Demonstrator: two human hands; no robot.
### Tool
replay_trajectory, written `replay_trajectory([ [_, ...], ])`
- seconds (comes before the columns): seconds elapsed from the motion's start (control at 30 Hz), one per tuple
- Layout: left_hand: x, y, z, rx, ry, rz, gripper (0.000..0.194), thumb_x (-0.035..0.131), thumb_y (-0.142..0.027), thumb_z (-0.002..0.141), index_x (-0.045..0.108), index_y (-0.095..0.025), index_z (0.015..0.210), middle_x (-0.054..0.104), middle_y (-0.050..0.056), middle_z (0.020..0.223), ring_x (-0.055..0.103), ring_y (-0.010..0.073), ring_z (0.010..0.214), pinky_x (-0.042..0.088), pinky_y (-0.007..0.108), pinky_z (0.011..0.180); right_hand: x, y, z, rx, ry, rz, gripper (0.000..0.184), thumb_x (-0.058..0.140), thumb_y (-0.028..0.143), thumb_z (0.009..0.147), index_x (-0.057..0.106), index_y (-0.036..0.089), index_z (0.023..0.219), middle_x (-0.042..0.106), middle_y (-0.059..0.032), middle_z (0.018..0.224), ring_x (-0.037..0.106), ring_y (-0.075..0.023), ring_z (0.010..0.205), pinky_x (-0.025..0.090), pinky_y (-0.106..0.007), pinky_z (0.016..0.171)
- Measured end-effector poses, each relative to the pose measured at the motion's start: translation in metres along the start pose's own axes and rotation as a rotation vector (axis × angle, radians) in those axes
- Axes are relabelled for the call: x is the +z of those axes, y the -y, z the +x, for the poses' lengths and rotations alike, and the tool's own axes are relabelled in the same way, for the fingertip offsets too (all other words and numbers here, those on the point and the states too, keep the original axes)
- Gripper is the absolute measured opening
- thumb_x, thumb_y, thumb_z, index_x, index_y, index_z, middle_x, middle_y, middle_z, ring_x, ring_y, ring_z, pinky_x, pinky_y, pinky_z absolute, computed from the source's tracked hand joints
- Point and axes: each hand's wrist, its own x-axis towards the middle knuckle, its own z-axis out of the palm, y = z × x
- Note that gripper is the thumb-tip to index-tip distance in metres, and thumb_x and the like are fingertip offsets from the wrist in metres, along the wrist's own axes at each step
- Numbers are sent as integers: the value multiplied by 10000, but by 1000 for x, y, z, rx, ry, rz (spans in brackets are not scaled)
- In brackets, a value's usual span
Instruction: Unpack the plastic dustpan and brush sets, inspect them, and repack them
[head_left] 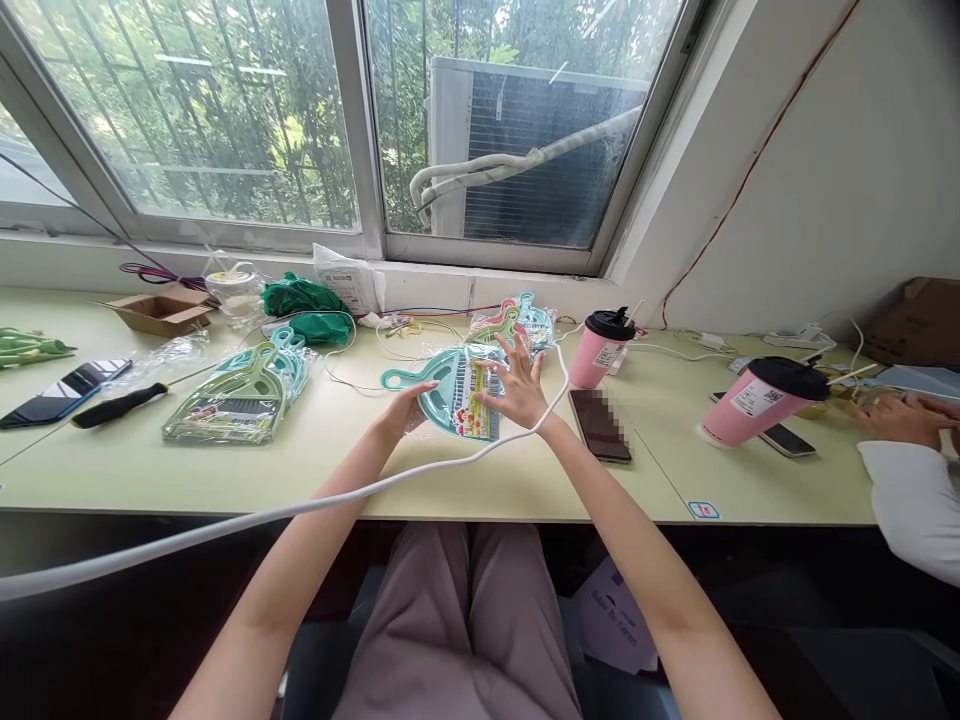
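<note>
A teal mini dustpan-and-brush set (pixel 442 395) with a colourful printed label is tilted up over the table in front of me, its handle pointing left. My left hand (pixel 405 412) grips its near left edge, thumb on top, other fingers mostly hidden behind it. Spread fingers of my right hand (pixel 519 388) rest against the label side. Just behind it lie more dustpan sets (pixel 510 322), green, pink and teal, in clear wrap. Off to the left is a stack of wrapped green and teal dustpan sets (pixel 232 400).
A white cable (pixel 300 508) crosses in front of my forearms. Right of my hand are a phone (pixel 600 425) and two pink cups (pixel 596 355). Leftward lie a screwdriver (pixel 120 405), another phone (pixel 67 392) and a cardboard box (pixel 161 308). Another person's hands (pixel 904 418) are at far right.
</note>
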Motion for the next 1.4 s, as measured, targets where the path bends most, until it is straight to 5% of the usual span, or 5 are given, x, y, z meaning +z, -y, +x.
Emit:
replay_trajectory([
  [0.4,-3,-1,-1,-17,15,-15,319,643,-220,784,693,-130,1086,738,121,1005,712,254,909,577,339,842,-10,4,3,-20,135,-28,647,490,610,896,337,405,1491,79,-4,1646,-49,-394,1502,-110,-763,1079],
  [0.97,1,-3,-3,35,-71,-11,319,678,-239,736,691,-110,1028,747,100,856,722,218,806,576,276,723,-9,-1,6,-24,92,71,543,474,566,914,491,354,1413,194,-15,1626,44,-376,1504,-89,-717,1123],
  [1.1,8,-10,-9,82,-149,-68,312,692,-243,709,686,-117,994,747,81,832,719,200,803,568,265,736,-8,-8,2,120,-145,223,416,425,481,940,633,323,1263,379,-24,1542,222,-328,1472,40,-642,1187],
  [1.23,14,-13,-11,96,-186,-93,376,691,-297,725,670,-137,1065,747,61,815,718,201,774,577,280,721,7,1,-12,449,-400,679,608,402,527,913,396,258,1458,441,-115,1489,432,-287,1361,375,-507,1109],
  [1.4,11,-8,-3,160,-231,-101,364,718,-316,740,657,-166,1066,747,49,834,715,187,807,575,262,733,31,28,-19,801,-184,1304,856,617,570,782,260,225,1479,612,-137,1270,655,-291,1078,574,-429,859],
])
